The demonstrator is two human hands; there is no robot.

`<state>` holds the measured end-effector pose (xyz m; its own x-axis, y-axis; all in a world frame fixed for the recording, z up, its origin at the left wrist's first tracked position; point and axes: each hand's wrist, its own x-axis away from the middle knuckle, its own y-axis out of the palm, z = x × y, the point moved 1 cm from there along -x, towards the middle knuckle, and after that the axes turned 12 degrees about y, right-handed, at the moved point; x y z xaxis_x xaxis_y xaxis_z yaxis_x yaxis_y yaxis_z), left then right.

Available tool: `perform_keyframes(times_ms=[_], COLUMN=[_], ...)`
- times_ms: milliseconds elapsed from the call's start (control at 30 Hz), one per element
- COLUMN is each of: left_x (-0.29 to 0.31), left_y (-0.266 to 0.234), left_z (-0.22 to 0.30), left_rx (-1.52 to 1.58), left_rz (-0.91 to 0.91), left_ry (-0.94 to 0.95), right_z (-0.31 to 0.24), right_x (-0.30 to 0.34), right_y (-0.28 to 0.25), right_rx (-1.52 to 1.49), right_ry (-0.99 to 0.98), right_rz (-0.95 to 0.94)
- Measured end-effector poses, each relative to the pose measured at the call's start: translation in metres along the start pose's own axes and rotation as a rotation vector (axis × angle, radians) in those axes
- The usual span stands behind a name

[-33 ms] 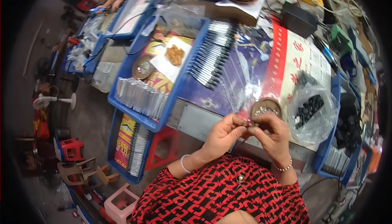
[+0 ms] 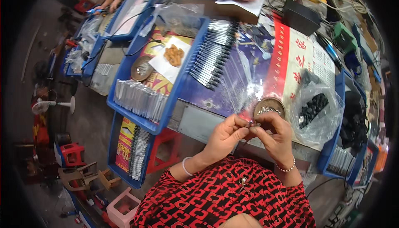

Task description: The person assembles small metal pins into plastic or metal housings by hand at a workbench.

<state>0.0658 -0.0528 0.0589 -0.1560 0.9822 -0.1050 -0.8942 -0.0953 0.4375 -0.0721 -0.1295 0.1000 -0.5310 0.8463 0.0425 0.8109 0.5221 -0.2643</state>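
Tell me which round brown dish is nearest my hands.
The dish just beyond your right hand, holding small shiny pieces. Both others lie farther off: one inside the blue tray, one over white paper.

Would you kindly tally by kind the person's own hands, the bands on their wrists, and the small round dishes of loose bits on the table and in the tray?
Own hands: 2 (left hand, right hand)
Wrist bands: 2 (white bangle, beaded bracelet)
Small round dishes: 2 (table dish, tray dish)
Total: 6
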Motion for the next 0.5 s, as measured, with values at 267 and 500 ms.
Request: perform_keyframes(times_ms=[267,500], left_x=[-0.002,-0.003], left_y=[0.0,0.008], left_z=[-0.007,0.001], left_rx=[-0.199,-0.166], left_rz=[-0.082,-0.124], left_ry=[0.044,0.016], right_z=[0.017,0.022], right_x=[0.007,0.007], right_y=[0.006,0.003], right_rx=[0.045,-0.095], right_ry=[-0.145,-0.021], right_rz=[0.152,0.148])
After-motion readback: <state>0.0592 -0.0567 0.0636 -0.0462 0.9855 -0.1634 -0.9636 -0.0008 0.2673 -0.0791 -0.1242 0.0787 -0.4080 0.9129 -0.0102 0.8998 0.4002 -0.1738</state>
